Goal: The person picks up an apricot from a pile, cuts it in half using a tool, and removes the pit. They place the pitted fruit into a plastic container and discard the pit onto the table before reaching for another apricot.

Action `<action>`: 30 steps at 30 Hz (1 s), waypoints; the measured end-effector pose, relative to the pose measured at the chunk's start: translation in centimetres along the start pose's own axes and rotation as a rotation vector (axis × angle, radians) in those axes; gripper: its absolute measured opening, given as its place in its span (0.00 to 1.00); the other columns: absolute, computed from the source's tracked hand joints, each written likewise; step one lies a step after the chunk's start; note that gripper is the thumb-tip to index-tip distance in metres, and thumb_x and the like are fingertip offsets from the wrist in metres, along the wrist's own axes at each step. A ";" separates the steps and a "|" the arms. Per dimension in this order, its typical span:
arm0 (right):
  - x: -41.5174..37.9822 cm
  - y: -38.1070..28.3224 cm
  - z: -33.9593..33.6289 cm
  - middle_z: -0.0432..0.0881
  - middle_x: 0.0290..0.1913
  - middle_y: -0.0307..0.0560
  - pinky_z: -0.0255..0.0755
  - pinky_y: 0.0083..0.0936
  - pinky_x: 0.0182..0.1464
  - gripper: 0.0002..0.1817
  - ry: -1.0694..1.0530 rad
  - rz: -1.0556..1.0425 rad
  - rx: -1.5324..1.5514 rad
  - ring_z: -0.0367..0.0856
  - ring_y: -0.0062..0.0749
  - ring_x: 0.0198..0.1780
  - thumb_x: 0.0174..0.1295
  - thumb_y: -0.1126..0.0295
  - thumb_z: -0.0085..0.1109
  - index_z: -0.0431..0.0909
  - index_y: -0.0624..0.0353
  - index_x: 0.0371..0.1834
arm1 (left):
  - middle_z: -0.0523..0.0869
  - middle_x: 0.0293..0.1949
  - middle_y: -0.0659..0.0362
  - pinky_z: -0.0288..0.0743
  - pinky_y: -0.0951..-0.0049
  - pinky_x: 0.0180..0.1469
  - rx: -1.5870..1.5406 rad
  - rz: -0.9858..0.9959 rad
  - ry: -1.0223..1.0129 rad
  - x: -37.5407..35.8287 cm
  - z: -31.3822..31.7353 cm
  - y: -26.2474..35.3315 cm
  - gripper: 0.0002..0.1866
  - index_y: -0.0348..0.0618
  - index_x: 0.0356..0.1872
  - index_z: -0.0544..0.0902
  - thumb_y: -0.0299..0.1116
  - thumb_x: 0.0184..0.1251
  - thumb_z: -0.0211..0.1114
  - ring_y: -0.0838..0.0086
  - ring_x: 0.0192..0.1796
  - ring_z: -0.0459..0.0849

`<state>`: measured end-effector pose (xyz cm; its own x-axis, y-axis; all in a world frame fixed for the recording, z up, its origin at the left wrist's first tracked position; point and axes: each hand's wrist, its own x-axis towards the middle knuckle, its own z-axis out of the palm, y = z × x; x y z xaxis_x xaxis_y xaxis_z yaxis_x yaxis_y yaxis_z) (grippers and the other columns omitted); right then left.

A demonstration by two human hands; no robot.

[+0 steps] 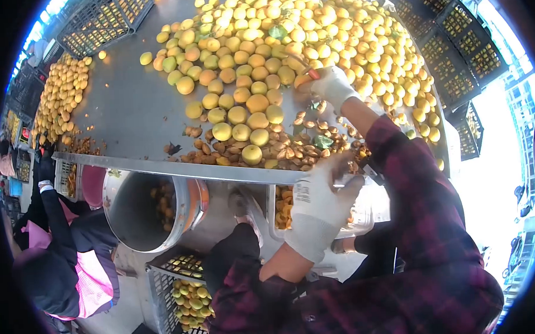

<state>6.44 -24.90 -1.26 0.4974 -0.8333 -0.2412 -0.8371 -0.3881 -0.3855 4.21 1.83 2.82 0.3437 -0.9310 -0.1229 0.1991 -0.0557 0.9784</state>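
My right hand (335, 89), in a white glove, reaches over the fruit heap. It is closed on a small knife (314, 74) with a red handle; the thin blade is hard to make out. Its fingers are at an orange-yellow apricot (301, 81). Lower down, my left hand (317, 203), also gloved, is at the table's near edge above a white tub (275, 217) of cut apricot pieces. Its thumb and fingers are apart, somewhat blurred, with nothing visible between them. Brown apricot stones (284, 150) lie between the whole apricots (256, 102) and the edge.
The metal table (126, 83) carries another apricot pile (61, 94) at left. A tilted white bucket (111, 202) and a crate (160, 300) of apricots are below. Black crates (476, 71) stand at right. Another person (64, 256) works at left.
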 end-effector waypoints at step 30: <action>-25.0 6.2 -4.0 0.81 0.26 0.57 0.76 0.38 0.30 0.20 0.117 -0.569 0.334 0.86 0.52 0.31 0.67 0.57 0.66 0.80 0.63 0.51 | 0.83 0.52 0.55 0.74 0.84 0.43 -0.226 0.173 0.090 -0.4 -2.2 3.6 0.31 0.31 0.65 0.76 0.12 0.56 0.61 0.79 0.46 0.82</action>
<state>-12.10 -8.09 5.89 0.7966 -0.5795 0.1723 -0.3271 -0.6528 -0.6833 6.82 2.83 6.04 0.4683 -0.8834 0.0179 0.3264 0.1918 0.9256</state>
